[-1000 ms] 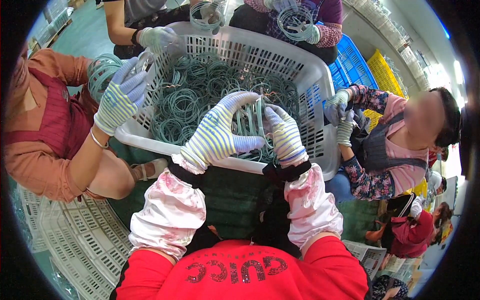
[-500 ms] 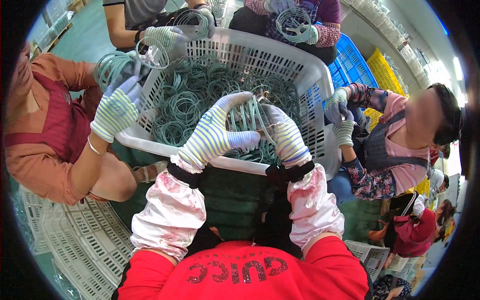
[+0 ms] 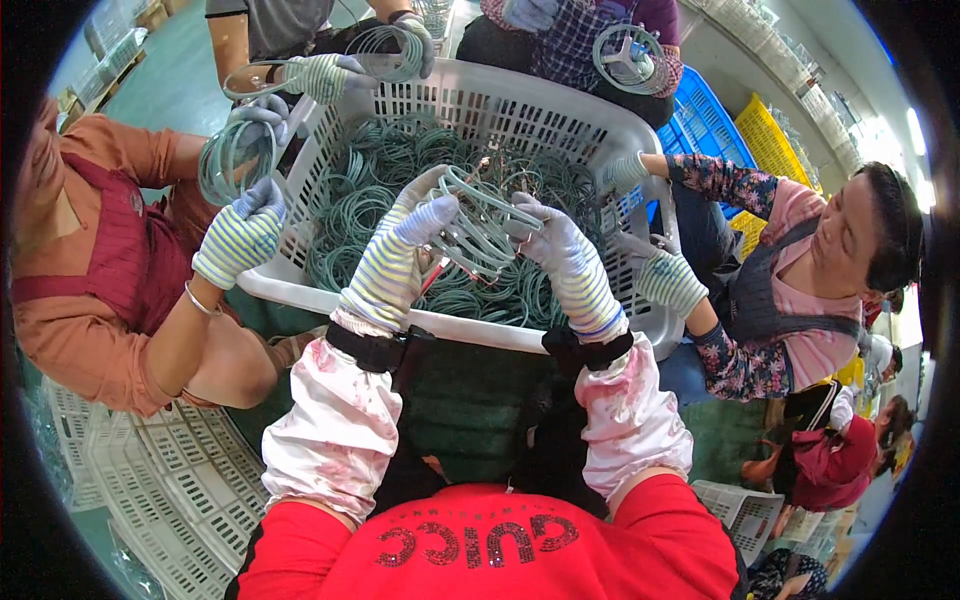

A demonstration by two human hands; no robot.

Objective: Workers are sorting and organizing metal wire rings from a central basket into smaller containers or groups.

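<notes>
Over the white slatted crate (image 3: 520, 105), striped-gloved left hand (image 3: 400, 250) and right hand (image 3: 560, 255) both clasped on a green ring bundle (image 3: 480, 225), blue crate (image 3: 700, 120) at two o'clock, yellow crate (image 3: 765, 140) beside it.

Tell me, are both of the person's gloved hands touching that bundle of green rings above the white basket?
Touching. The head view shows the left hand and right hand gripping opposite sides of the bundle of green rings.

A bundle of pale green rings (image 3: 478, 232) is stacked together and tilted on edge. It sits just above the white basket (image 3: 560, 118), over the loose rings heaped inside.
</notes>
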